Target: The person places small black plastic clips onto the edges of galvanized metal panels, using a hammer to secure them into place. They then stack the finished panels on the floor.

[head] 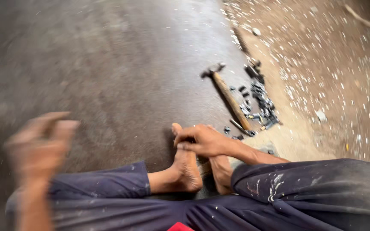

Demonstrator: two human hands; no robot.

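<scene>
Dark brown board (120, 72) fills most of the view, dusty ground speckled with white chips past its right edge. Left hand (39, 143) is raised and so motion-blurred I can't tell how open it is or whether it holds anything. Right hand (202, 140), fingers curled, rests on the bare foot (186, 169). Wooden-handled hammer (228, 96) lies near the board's right edge, beside a heap of small dark metal bits (260, 100).

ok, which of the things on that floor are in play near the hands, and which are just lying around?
In play:
- right hand, resting on the bare foot
- hammer with wooden handle, nearest that hand
- heap of small dark metal bits beside it
- left hand, blurred, apparently holding nothing

Lying about:
- pale chips strewn over the sandy ground
- stick, far corner
</scene>
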